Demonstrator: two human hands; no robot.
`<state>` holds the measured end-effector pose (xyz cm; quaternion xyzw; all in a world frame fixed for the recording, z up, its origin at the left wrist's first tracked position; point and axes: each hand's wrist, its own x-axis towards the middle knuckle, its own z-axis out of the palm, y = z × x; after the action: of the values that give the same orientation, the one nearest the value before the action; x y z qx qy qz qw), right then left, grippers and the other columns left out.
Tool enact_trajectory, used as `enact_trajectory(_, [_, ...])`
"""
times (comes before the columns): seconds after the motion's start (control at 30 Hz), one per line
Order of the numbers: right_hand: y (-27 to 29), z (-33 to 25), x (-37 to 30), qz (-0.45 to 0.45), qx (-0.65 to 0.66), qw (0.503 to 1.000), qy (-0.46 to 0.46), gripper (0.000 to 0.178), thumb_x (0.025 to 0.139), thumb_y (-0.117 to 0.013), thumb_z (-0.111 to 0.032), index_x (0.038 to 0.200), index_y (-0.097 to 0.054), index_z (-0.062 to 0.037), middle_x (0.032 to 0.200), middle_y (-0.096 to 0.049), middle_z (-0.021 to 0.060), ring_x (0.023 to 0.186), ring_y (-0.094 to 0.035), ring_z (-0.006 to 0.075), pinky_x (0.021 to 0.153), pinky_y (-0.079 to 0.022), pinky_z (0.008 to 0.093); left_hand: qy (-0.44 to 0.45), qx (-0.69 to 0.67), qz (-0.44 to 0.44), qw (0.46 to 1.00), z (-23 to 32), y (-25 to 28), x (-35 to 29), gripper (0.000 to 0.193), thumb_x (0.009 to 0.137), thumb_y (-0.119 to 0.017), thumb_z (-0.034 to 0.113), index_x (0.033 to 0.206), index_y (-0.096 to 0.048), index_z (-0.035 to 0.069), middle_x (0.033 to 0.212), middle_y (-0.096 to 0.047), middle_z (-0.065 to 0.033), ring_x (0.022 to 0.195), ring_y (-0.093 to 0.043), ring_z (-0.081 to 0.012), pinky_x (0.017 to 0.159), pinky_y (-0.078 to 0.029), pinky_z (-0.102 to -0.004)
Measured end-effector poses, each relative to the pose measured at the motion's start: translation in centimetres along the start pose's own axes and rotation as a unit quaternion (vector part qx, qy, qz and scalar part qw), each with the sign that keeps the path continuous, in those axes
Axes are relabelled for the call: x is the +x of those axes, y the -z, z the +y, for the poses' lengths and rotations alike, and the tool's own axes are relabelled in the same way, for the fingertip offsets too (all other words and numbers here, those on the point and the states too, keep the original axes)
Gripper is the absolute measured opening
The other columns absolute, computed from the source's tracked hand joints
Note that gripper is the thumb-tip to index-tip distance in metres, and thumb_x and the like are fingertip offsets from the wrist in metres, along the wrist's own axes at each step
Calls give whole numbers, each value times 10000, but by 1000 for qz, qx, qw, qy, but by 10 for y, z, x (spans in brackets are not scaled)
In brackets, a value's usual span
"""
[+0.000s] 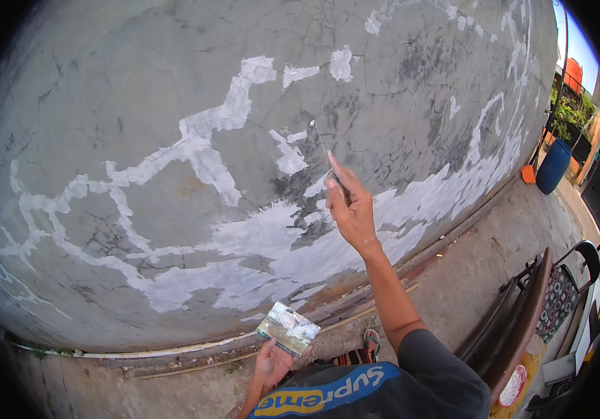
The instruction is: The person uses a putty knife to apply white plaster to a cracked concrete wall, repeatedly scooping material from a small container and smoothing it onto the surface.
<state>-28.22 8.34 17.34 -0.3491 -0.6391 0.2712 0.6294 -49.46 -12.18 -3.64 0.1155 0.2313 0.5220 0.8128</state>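
Note:
A grey cracked wall fills most of the view, with white filler smeared along its cracks and in a broad band low down. My right hand is raised before the wall, closed around a putty knife seen nearly edge-on. A small white dab sits at the knife's tip; whether the tip touches the wall I cannot tell. Lower down, my left hand grips a small flat board with a green and white, picture-like face. Some white filler seems to lie on it.
A pale pipe runs along the wall's foot. At the right stand a brown bench, a chair with a patterned seat and a tub with white contents. Farther off are a blue barrel and an orange tank.

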Motion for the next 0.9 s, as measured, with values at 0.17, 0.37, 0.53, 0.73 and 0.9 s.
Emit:
enact_trajectory(0.17, [-42,-14,63,106,-207,946,227,505,937,-518,-36,1437,-456,-58,944,-494,117,644,-524,172,594,-463,302,-36,-2,-14,999,0,1,5,677,926,-519,335,1495,-259,75,1522,-345,-158,1395,-341,-378,1103,-300,-637])
enact_trajectory(0.37, [-69,-2,88,128,-287,921,229,545,904,-546,8,1436,-438,-47,1066,-462,145,686,-594,249,591,-511,383,-82,-10,-2,997,20,17,-1,681,918,-534,327,1492,-270,76,1518,-355,-144,1398,-336,-378,1111,-286,-637])
enact_trajectory(0.53, [-90,-1,95,105,-297,939,136,574,925,-556,-15,1472,-395,-76,1007,-465,133,716,-563,258,662,-498,382,-87,-3,11,996,32,25,0,695,901,-551,324,1491,-276,82,1518,-357,-142,1399,-336,-379,1110,-279,-647])
enact_trajectory(0.73, [-70,-20,73,0,-306,945,116,514,913,-541,-25,1413,-431,21,976,-493,190,739,-590,327,683,-494,414,-61,-3,-11,998,29,23,19,683,911,-545,322,1488,-278,73,1514,-361,-145,1396,-343,-373,1115,-273,-648])
enact_trajectory(0.9, [-38,-55,67,-26,-273,952,133,466,897,-539,-31,1349,-487,73,863,-520,202,730,-576,341,714,-472,428,-29,2,-39,999,27,19,29,699,911,-549,328,1489,-261,63,1517,-347,-160,1400,-333,-370,1114,-275,-651])
